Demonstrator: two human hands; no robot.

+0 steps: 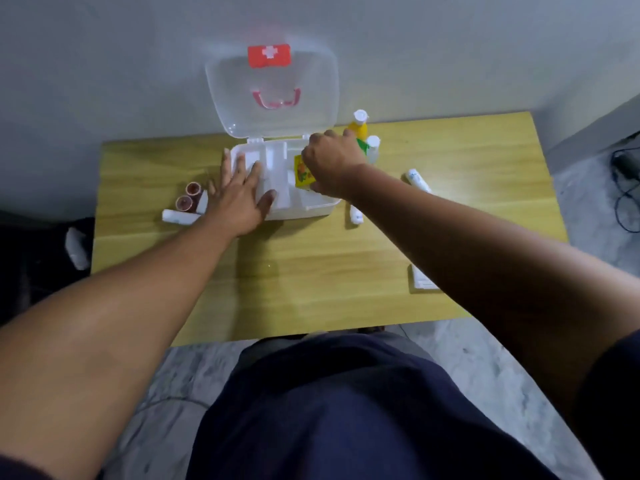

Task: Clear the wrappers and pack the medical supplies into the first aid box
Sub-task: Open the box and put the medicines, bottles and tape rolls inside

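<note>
The white first aid box (304,207) stands open at the back of the table, its clear lid (273,81) upright against the wall. My left hand (239,195) lies flat, fingers spread, on the box's left part. My right hand (332,164) is closed on a yellow packet (302,171) over the box's right compartment. A yellow bottle (358,126) and a small clear bottle (373,147) stand just behind that hand. Two white rolls (417,180) (356,214) lie to the right of the box.
Two brown tape rolls (188,197) and a white roll (178,216) lie left of the box. A white flat packet (422,280) sits near the table's right front edge. The grey wall is right behind the box. Cables (627,188) lie on the floor at right.
</note>
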